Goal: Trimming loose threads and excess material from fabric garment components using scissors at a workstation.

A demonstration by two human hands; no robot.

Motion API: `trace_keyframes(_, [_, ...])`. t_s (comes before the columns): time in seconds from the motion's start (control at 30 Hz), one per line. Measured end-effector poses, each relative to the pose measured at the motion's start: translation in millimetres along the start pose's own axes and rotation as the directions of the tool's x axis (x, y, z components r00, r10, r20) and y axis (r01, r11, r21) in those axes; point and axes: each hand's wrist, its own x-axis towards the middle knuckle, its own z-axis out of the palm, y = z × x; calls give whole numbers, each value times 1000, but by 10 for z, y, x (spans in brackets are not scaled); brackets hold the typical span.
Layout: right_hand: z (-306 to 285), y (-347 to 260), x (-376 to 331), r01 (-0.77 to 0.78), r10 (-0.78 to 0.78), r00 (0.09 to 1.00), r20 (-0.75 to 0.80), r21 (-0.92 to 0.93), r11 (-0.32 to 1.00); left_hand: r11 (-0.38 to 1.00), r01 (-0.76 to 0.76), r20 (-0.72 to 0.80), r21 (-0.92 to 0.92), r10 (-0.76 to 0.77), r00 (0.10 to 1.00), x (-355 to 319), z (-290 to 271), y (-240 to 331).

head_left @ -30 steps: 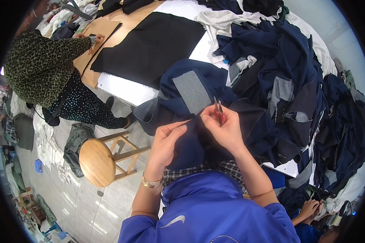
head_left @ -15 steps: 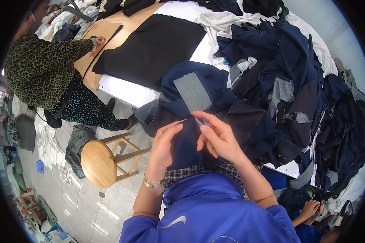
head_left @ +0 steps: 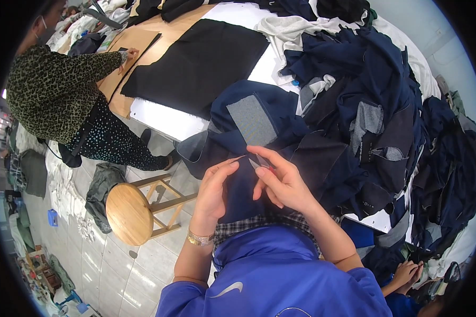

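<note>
My left hand [head_left: 212, 187] is closed in a pinch over the navy garment; what lies between its fingertips is too small to make out. My right hand [head_left: 286, 182] is shut on a pair of thread snips [head_left: 255, 161] with short pointed metal blades and a bit of red at the grip. The blades point up and left, close to my left fingertips. Under both hands the navy garment [head_left: 242, 193] hangs over my lap and runs up onto the table. A grey rectangular patch [head_left: 252, 120] shows on it just beyond my fingers.
A heap of navy garments [head_left: 365, 79] covers the table's right side. Black cloth [head_left: 195, 66] lies flat across the white tabletop [head_left: 169, 119]. A round wooden stool [head_left: 127, 214] stands at left. One person [head_left: 58, 90] stands beyond it; another person's hands [head_left: 407, 274] show lower right.
The snips have turned slightly in my right hand, so the blades and red grip show more plainly. My left hand has hardly moved.
</note>
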Motion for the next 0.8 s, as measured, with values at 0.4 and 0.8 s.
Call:
trace_keyframes(0.4, [27,3,15,-13,15,999,-43,39,999,999,-11,71,33,9,997,34,-9,-52])
trace_keyframes(0.8, [53,106,21,11,-1,994,-111,89,996,986,-60,4,154,60,998,9,44,-55])
